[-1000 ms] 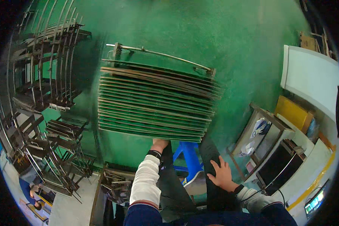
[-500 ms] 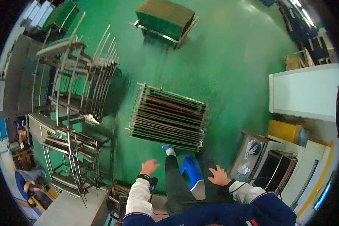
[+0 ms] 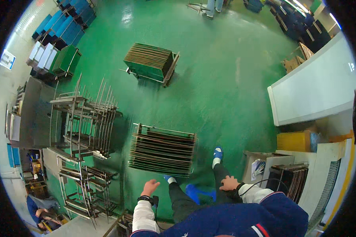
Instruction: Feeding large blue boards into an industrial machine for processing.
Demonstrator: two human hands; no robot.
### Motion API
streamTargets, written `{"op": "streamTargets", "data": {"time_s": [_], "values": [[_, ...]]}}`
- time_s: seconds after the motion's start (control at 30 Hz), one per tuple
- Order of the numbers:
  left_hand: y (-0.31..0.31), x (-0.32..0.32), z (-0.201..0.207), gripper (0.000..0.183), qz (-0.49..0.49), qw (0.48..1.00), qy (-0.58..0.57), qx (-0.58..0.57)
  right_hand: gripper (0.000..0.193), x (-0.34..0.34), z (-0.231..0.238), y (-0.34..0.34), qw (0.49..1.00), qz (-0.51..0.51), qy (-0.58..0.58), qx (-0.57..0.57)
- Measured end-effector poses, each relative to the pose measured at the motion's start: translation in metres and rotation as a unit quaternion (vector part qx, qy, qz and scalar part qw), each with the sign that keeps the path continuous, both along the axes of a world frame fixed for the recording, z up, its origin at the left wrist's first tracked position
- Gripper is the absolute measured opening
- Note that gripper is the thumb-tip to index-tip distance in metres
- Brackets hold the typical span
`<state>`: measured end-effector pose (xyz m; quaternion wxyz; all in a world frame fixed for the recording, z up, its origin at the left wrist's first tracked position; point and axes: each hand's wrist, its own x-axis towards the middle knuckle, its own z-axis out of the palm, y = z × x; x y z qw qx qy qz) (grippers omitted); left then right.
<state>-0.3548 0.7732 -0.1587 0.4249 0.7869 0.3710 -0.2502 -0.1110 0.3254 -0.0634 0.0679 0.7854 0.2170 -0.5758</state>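
My left hand (image 3: 150, 187) hangs in front of me with loosely stretched fingers and nothing in it. The near corner of a low metal rack (image 3: 162, 152), filled with several rows of thin upright slats or panels, is the closest thing to it, and the two are apart. My right hand (image 3: 228, 183) is beside my right thigh, fingers apart and holding nothing; whether it touches the leg I cannot tell. A bright blue object (image 3: 197, 193) shows between my legs, partly hidden.
Tall metal stands (image 3: 93, 126) are on the left. A green cart (image 3: 148, 61) stands ahead. On the right are a white cabinet (image 3: 312, 83), a yellow box (image 3: 293, 141) and an open box (image 3: 257, 168). A co-worker (image 3: 41, 213) is at lower left; another person's legs (image 3: 211, 8) show far ahead.
My view has tilted up and shifted, so the racks sit lower in it. My right foot has stepped forward and right. Both hands remain without anything in them.
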Motion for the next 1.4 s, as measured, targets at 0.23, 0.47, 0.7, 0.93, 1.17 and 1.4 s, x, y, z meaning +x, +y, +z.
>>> {"op": "streamTargets", "data": {"time_s": [0.23, 0.47, 0.7, 0.93, 1.17, 1.4], "values": [[-0.141, 0.135, 0.045, 0.053, -0.073, 0.994, 0.045, -0.062, 0.051, 0.119, -0.016, -0.118, 0.988, -0.077, 0.065, 0.115], [-0.237, 0.282, 0.090, 0.056, -0.075, 0.980, -0.049, -0.180, 0.051, 0.156, -0.036, -0.223, 0.986, -0.124, 0.047, 0.102], [-0.245, 0.323, 0.129, 0.055, -0.129, 0.979, -0.026, -0.155, 0.051, 0.166, -0.046, -0.218, 0.963, -0.185, 0.024, 0.195], [-0.229, 0.280, 0.113, 0.054, -0.072, 0.968, 0.117, -0.209, 0.046, 0.165, -0.032, -0.190, 0.932, -0.284, 0.009, 0.224], [-0.220, 0.249, 0.104, 0.044, -0.095, 0.938, 0.146, -0.300, 0.044, 0.146, -0.031, -0.216, 0.956, -0.230, -0.024, 0.180], [-0.201, 0.233, 0.129, 0.034, -0.002, 0.954, 0.075, -0.291, 0.044, 0.100, -0.041, -0.223, 0.936, -0.317, -0.027, 0.150]]}}
